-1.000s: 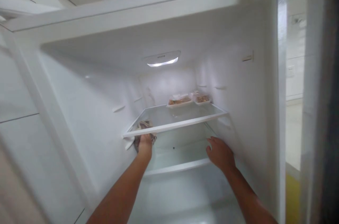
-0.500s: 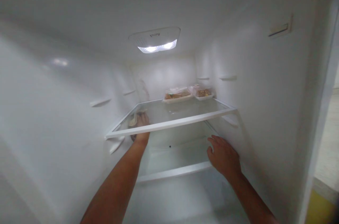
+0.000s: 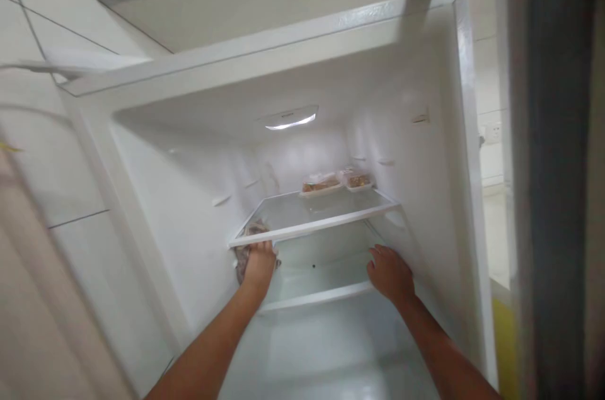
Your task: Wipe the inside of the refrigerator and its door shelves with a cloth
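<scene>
Cloth [image 3: 243, 253]: bunched under my left hand [image 3: 259, 259], at the shelf's [image 3: 312, 228] near-left corner.
Right hand [image 3: 388, 271]: fingers spread, empty, far right.

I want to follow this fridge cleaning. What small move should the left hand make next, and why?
Probably slide the cloth rightward along the underside of the upper glass shelf. The left hand presses the cloth at the shelf's front left corner, while the right hand rests flat on the lower shelf, seemingly for support.
</scene>
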A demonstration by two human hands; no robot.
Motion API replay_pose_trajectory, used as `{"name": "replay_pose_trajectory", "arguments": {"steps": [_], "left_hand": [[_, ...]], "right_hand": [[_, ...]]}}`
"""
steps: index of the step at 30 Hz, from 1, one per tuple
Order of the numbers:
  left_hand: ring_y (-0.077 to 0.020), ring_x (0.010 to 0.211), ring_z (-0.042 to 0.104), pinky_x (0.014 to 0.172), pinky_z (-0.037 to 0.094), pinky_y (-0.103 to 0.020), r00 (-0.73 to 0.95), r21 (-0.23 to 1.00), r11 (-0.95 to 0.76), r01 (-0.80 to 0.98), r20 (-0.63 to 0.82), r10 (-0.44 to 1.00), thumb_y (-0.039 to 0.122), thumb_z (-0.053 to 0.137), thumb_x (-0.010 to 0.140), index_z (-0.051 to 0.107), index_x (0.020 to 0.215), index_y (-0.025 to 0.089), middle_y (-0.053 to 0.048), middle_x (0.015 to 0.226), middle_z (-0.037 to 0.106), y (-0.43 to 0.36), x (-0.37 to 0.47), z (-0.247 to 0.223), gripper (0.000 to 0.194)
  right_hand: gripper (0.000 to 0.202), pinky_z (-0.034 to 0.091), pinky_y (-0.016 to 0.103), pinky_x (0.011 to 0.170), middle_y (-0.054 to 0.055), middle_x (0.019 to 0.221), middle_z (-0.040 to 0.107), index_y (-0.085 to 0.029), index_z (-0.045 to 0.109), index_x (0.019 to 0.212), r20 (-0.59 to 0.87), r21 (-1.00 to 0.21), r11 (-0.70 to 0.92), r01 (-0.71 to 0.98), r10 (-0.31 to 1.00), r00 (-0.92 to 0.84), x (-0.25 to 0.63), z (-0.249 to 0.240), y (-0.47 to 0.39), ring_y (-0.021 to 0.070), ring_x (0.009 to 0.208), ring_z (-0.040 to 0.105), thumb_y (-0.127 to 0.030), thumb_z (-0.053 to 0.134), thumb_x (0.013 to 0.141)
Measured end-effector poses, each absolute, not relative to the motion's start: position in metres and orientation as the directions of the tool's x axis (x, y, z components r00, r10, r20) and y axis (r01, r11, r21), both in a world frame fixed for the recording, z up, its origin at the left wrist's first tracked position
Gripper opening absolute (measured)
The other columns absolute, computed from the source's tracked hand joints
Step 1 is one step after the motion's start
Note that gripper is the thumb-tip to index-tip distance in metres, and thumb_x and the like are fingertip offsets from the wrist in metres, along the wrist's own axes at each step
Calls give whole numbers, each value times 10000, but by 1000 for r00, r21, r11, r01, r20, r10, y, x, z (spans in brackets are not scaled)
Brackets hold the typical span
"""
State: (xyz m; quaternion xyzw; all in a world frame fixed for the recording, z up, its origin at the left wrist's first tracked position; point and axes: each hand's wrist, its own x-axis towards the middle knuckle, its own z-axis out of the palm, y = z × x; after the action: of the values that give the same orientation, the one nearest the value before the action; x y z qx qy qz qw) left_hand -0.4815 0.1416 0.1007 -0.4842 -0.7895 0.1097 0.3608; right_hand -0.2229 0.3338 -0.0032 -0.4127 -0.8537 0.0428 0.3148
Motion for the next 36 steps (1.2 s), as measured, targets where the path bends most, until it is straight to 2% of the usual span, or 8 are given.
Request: {"name": "replay_pose_trajectory", "arguments": {"steps": [5,8,13,16,22,25,29,36], "left_hand": [[-387,1405,440,1170,317,-571,-295,-715,509,479,415,861,135,511,877,661,1289,105,-212,1479,540,94,-442,107,439],[-364,1402,456,1178,319,-542,-268,-721,508,470,432,861,123,477,888,664,1297,142,-188,1454,575,69,-429,108,450],[-365,1220,600,1015,457,-535,-247,-709,484,513,418,874,91,472,878,715,1209,140,-248,1309,649,43,-407,124,414],[-323,1089,658,907,508,-473,-229,-720,440,538,378,897,89,473,886,725,1157,171,-207,1213,692,30,-395,140,380],[-296,1218,604,1020,457,-443,105,-724,413,553,552,827,178,512,921,673,1244,319,-68,1337,677,-14,-402,164,387],[-282,1247,583,1060,430,-437,176,-609,505,612,727,664,238,499,944,658,1276,322,-55,1357,666,-15,-404,178,377],[-264,1261,578,1093,430,-416,26,-353,601,717,875,483,222,460,945,662,1277,273,-56,1365,653,29,-396,192,392],[-236,1190,625,1031,505,-372,-316,3,559,829,828,464,241,437,926,597,1318,205,-76,1360,642,95,-405,186,425]], "right_hand": [[412,435,339,1075,136,1327,666,-140,671,1242,512,-316,663,679,722,-466,-223,-2,332,238,1272,579,-192,427,914],[416,429,343,1082,155,1322,666,-119,673,1239,532,-308,682,663,702,-475,-223,-2,331,244,1275,579,-178,421,914],[412,444,349,1057,160,1308,672,-124,685,1219,524,-326,684,652,705,-477,-224,-3,331,246,1257,590,-171,422,905],[403,445,344,1052,151,1313,672,-140,686,1218,528,-339,681,649,709,-468,-224,-3,331,240,1247,594,-174,445,897],[418,436,355,1064,165,1329,661,-112,674,1235,544,-307,687,659,694,-471,-225,-5,329,253,1259,586,-168,415,912],[424,435,353,1066,161,1330,659,-112,665,1247,544,-294,682,670,696,-469,-226,-5,329,253,1256,588,-164,412,911],[413,428,331,1070,151,1324,662,-128,673,1234,538,-281,679,678,697,-475,-226,-5,330,240,1260,586,-171,423,908],[412,435,334,1047,148,1328,665,-125,672,1231,548,-264,681,684,689,-474,-226,-7,332,243,1239,595,-175,413,915]]}}
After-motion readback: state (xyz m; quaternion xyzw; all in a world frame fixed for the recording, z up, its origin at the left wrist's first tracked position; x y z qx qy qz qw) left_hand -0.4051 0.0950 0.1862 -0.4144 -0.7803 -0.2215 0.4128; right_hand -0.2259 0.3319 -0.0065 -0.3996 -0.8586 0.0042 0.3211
